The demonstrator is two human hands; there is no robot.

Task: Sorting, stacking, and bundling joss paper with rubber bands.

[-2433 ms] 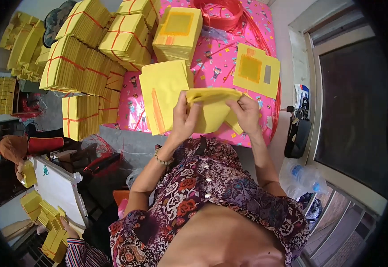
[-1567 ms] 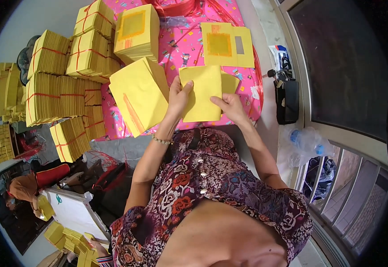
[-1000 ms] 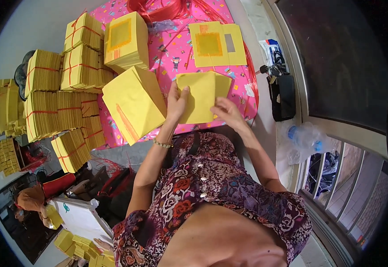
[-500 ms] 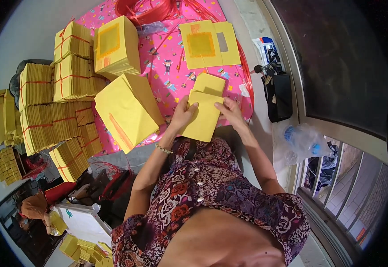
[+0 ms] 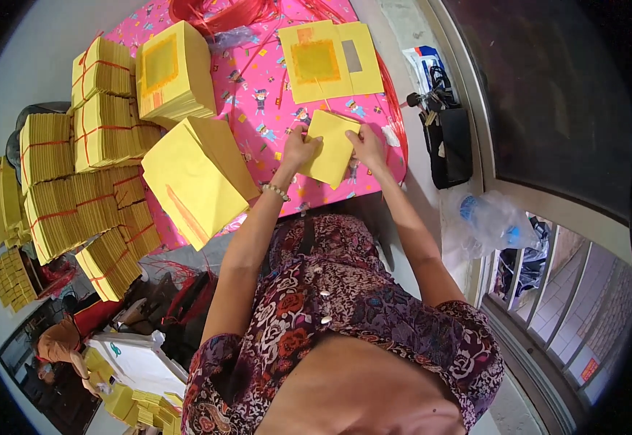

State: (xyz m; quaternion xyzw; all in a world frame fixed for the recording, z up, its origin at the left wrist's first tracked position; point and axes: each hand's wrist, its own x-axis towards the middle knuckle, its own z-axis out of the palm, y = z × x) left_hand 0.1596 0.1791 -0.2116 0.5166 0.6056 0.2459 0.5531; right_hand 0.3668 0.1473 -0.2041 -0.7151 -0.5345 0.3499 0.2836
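Observation:
Between my hands is a yellow folded paper (image 5: 328, 154), tilted a little over the near part of the table. My left hand (image 5: 300, 149) grips its left edge, and my right hand (image 5: 367, 148) pinches its upper right corner. Just beyond it lie flat yellow sheets (image 5: 318, 85), one with an orange-bordered square and one with a grey rectangle. To the left of my left hand sits a fanned stack of yellow paper (image 5: 192, 185) with an orange streak. Behind that stands a tall pile of yellow paper (image 5: 178, 72) with an orange-framed square on top.
Yellow bundles tied with red string (image 5: 105, 134) rise along the left. Red plastic strands (image 5: 229, 25) lie on the pink patterned table (image 5: 261, 69). On the right ledge are keys (image 5: 421, 98), a dark case (image 5: 455, 148) and a plastic bag (image 5: 493, 225). Another person (image 5: 62, 344) works at lower left.
Both hands have moved away from my body with the yellow paper, bringing it fully over the table. The lower paper that stuck out beyond it is now mostly covered. The view has shifted slightly.

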